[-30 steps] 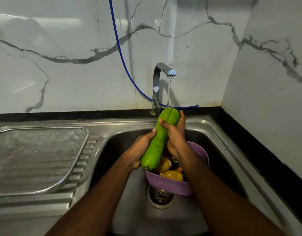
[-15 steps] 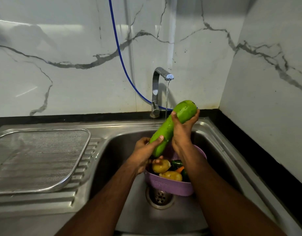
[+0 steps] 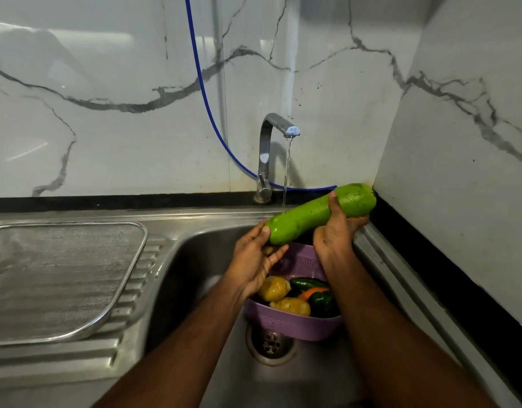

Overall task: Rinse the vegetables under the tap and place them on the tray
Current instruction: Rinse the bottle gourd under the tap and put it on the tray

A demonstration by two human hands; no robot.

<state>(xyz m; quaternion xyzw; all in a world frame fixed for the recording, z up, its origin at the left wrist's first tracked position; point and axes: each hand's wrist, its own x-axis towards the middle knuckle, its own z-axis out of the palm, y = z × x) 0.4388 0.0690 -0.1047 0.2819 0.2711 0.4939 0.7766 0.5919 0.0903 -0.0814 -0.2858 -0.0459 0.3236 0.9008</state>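
Observation:
A long green gourd (image 3: pixel 310 214) lies nearly level above the sink, its narrow end under the thin stream from the steel tap (image 3: pixel 271 148). My right hand (image 3: pixel 336 231) grips its thick end from below, thumb over the top. My left hand (image 3: pixel 254 257) cups the narrow end, thumb on the skin. Below them a purple colander (image 3: pixel 289 325) holds two yellow potatoes (image 3: pixel 273 288), dark green vegetables and something orange. The mesh tray (image 3: pixel 59 278) lies bare on the draining board at left.
The steel sink basin (image 3: pixel 195 275) has its drain (image 3: pixel 271 344) just in front of the colander. A blue hose (image 3: pixel 206 92) runs down the marble wall behind the tap. The side wall stands close on the right.
The gourd has tipped from nearly upright to nearly level, its thick end swinging right towards the corner. My right hand went with it; my left hand slid to the narrow end.

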